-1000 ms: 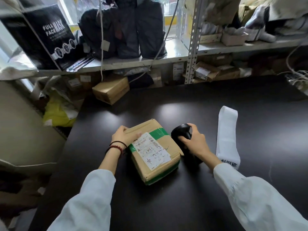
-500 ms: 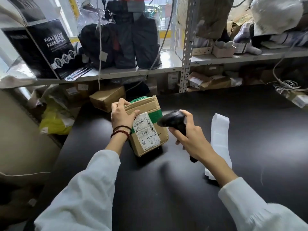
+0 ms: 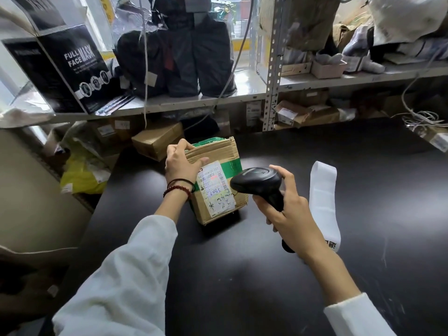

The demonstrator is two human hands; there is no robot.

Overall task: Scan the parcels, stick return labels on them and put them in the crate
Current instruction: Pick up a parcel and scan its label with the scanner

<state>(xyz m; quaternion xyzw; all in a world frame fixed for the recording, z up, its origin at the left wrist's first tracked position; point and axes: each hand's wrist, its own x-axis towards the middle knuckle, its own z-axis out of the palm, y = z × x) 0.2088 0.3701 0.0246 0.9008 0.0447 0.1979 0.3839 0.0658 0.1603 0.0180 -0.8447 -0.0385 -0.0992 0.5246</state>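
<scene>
Black table (image 3: 363,190): label strip (image 3: 323,204) beside scanner (image 3: 257,183).

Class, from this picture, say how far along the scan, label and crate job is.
Done: nothing visibly finished. In hand: the left hand holds the parcel tilted up while the right hand aims the scanner at its shipping label. Left: a return label, likely from the white strip on the table, then crating.
</scene>
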